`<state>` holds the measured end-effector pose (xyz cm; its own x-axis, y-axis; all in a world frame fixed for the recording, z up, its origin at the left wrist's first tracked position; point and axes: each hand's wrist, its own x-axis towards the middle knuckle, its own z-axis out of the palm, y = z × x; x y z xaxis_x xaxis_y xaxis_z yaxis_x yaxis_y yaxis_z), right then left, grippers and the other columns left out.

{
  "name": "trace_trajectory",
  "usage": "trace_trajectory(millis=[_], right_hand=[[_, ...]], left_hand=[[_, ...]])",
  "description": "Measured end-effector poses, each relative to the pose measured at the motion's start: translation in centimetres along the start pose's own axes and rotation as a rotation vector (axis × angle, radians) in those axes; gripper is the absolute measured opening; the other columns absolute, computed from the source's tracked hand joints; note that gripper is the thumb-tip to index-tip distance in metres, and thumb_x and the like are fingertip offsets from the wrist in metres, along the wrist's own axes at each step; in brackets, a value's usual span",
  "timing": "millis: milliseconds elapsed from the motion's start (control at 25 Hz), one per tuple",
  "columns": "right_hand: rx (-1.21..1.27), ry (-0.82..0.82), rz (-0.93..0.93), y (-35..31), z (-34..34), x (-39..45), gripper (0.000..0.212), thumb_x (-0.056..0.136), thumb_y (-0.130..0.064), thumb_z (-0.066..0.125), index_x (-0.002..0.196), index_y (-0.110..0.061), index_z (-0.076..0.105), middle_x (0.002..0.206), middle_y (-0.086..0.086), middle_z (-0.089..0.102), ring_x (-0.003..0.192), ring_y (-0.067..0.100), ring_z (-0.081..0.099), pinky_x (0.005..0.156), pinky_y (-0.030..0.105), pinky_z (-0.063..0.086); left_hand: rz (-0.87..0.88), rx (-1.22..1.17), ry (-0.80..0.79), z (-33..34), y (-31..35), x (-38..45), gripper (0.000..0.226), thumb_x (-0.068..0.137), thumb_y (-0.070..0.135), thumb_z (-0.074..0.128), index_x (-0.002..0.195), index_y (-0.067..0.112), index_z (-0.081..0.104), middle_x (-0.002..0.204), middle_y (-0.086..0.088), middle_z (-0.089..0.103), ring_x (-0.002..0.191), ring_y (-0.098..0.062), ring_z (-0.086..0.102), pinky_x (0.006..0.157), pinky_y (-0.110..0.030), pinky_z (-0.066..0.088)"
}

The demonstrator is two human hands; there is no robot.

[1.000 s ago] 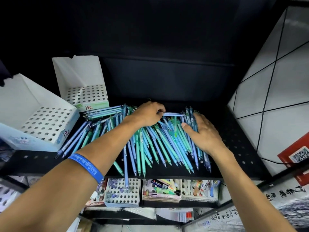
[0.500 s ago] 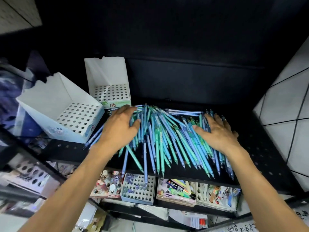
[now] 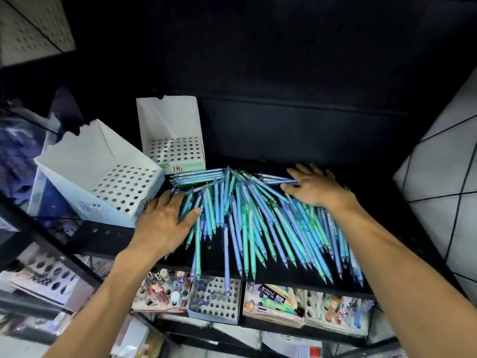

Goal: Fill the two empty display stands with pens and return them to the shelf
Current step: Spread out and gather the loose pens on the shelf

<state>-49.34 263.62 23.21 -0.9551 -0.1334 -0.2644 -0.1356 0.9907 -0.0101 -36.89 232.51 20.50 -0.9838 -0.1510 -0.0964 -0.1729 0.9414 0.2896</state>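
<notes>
Blue and green plastic pens lay fanned in a loose heap on the black shelf, some tips overhanging its front edge. The left hand rested flat on the heap's left side, fingers straight and slightly apart; the right hand pressed on the far right side, fingers spread. Neither gripped anything. The pens looked light, stiff and smooth, likely to roll or slide, so I judged a bundle taken around the barrels would serve best. The two empty white cardboard stands, the tilted stand and the upright stand, stood left of the heap. Pens under the palms were hidden, and the lower tier's contents were hard to make out.
</notes>
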Motion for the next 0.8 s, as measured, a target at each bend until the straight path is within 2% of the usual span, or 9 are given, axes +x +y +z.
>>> trace_trajectory(millis=[160,240,400,520,560,600,720,800], right_hand=[[0.009,-0.019,-0.014,-1.1,1.6,0.3,0.063,0.100,-0.065,0.019,0.157,-0.041,0.009,0.167,-0.009,-0.003,0.153,0.022,-0.006,0.122,0.050,-0.002],[0.063,-0.008,-0.021,-1.2,1.3,0.0,0.062,0.099,-0.066,0.019,0.156,-0.043,0.010,0.167,-0.009,-0.003,0.153,0.021,-0.007,0.122,0.050,-0.002],[0.260,0.119,0.035,1.1,0.4,-1.8,0.064,0.097,-0.069,0.023,0.155,-0.043,0.016,0.167,-0.008,0.003,0.153,0.024,0.000,0.122,0.052,0.003],[0.392,0.262,0.205,3.9,1.4,-5.4,0.074,0.091,-0.077,0.025,0.155,-0.038,0.023,0.166,-0.001,0.013,0.152,0.031,0.009,0.121,0.055,0.011],[0.417,0.328,0.207,3.8,1.9,-6.9,0.078,0.088,-0.077,0.025,0.154,-0.035,0.027,0.165,0.002,0.018,0.151,0.032,0.012,0.121,0.054,0.014],[0.447,0.391,0.162,3.1,2.5,-8.5,0.078,0.087,-0.074,0.026,0.153,-0.032,0.031,0.164,0.004,0.022,0.151,0.032,0.015,0.121,0.053,0.016],[0.466,0.477,-0.045,-2.2,3.9,-13.1,0.058,0.096,-0.059,0.039,0.146,-0.028,0.044,0.153,-0.001,0.039,0.144,0.024,0.029,0.119,0.044,0.024],[0.402,0.481,-0.165,-6.5,4.7,-15.9,0.044,0.094,-0.055,0.044,0.129,-0.029,0.054,0.118,-0.011,0.054,0.116,0.015,0.047,0.100,0.037,0.037]], left_hand=[[0.011,0.027,0.101,1.2,1.5,-0.3,0.065,0.100,0.057,0.029,0.150,0.016,0.035,0.158,-0.017,0.032,0.142,-0.043,0.030,0.114,-0.053,0.031],[0.005,0.018,0.105,1.8,2.4,-0.1,0.064,0.101,0.054,0.028,0.150,0.015,0.035,0.157,-0.019,0.033,0.141,-0.044,0.030,0.113,-0.054,0.032],[-0.026,-0.093,0.088,1.6,2.6,0.1,0.080,0.094,0.071,0.019,0.155,0.020,0.026,0.162,-0.014,0.022,0.148,-0.037,0.019,0.120,-0.050,0.019],[-0.048,-0.041,0.068,1.8,2.5,-0.6,0.093,0.084,0.082,0.012,0.158,0.026,0.014,0.166,-0.010,0.009,0.152,-0.033,0.008,0.123,-0.047,0.006],[-0.040,-0.010,0.069,2.1,2.6,-0.8,0.093,0.084,0.083,0.011,0.159,0.027,0.012,0.166,-0.009,0.007,0.152,-0.032,0.006,0.123,-0.047,0.004],[-0.030,0.009,0.075,2.3,2.7,-0.8,0.092,0.085,0.082,0.011,0.159,0.027,0.012,0.166,-0.010,0.007,0.152,-0.032,0.005,0.123,-0.047,0.004],[-0.023,0.014,0.104,2.7,3.0,-0.5,0.086,0.089,0.078,0.013,0.158,0.027,0.014,0.166,-0.011,0.010,0.152,-0.034,0.007,0.122,-0.049,0.008],[-0.022,0.018,0.116,2.7,3.0,-0.3,0.085,0.090,0.077,0.014,0.158,0.027,0.015,0.165,-0.012,0.012,0.152,-0.035,0.009,0.122,-0.050,0.009]])
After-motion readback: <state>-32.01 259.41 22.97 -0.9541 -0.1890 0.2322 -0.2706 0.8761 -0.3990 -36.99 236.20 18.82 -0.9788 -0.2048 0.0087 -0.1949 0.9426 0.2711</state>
